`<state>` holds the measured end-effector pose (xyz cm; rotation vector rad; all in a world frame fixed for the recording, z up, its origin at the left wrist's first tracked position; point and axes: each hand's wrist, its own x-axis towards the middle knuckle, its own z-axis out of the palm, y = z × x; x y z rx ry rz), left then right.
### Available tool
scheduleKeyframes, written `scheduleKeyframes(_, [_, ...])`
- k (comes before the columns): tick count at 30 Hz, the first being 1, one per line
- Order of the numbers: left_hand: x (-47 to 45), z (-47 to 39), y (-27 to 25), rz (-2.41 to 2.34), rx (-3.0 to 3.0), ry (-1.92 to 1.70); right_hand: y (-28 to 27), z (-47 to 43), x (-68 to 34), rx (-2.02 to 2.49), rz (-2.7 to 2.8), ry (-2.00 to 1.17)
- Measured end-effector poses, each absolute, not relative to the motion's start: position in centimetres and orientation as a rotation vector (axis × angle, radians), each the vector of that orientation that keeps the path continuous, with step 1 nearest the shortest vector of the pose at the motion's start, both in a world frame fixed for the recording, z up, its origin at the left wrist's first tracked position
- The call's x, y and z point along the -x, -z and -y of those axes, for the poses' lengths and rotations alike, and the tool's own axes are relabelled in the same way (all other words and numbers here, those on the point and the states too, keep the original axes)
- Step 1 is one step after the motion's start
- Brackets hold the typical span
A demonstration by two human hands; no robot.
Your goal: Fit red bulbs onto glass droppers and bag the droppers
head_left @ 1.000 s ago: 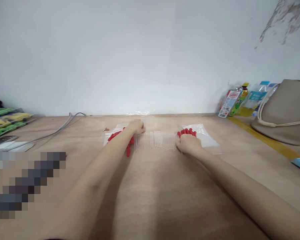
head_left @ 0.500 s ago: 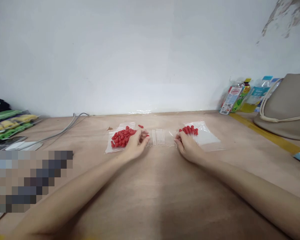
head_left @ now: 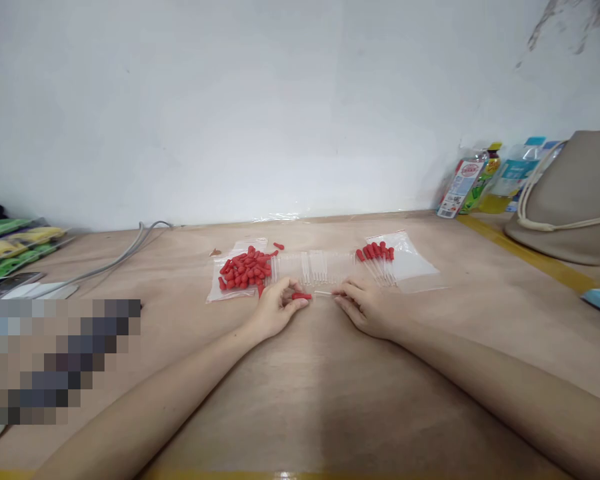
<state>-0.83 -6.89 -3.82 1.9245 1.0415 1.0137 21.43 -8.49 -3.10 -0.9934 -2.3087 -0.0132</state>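
Note:
Between the fingertips of my left hand (head_left: 279, 308) is a red rubber dropper bulb (head_left: 301, 296), its open end facing right. My right hand (head_left: 363, 305) pinches a thin clear dropper tube (head_left: 323, 293) that points left at the bulb, with a small gap between them. Behind my hands lies a row of clear tubes (head_left: 314, 267). A heap of red bulbs (head_left: 245, 269) rests on a plastic bag to the left. On the right, several droppers with red bulbs fitted (head_left: 376, 251) lie partly over another clear bag (head_left: 414, 263).
One loose red bulb (head_left: 279, 246) lies behind the heap. Bottles and a drink carton (head_left: 461, 189) stand by the wall at right, beside a beige bag (head_left: 570, 207). A grey cable (head_left: 125, 257) and green-yellow packets (head_left: 20, 247) are at left.
Both hands have come nearer to me and closer together, off the tube row. The bulb and the tube now face each other end to end.

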Motion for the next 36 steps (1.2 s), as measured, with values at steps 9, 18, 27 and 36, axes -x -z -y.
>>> scheduleKeyframes(9, [0.8,7.3,2.6,-1.064,-2.304,-0.954,3.0,8.6,-20.9,0.958,2.382,0.023])
scheduleKeyframes(18, [1.1,7.1,3.4,-1.127,-2.239,-0.995,2.9,8.8,-21.2,1.02,2.312,0.037])
scheduleKeyframes(27, [1.0,7.4,3.0,-1.093,-2.283,-1.03,2.5,8.9,-21.1,1.048,2.318,-0.003])
scheduleKeyframes(36, [0.6,7.7,2.8,-1.046,-2.23,-0.93,2.4,8.7,-21.1,0.968,2.381,-0.072])
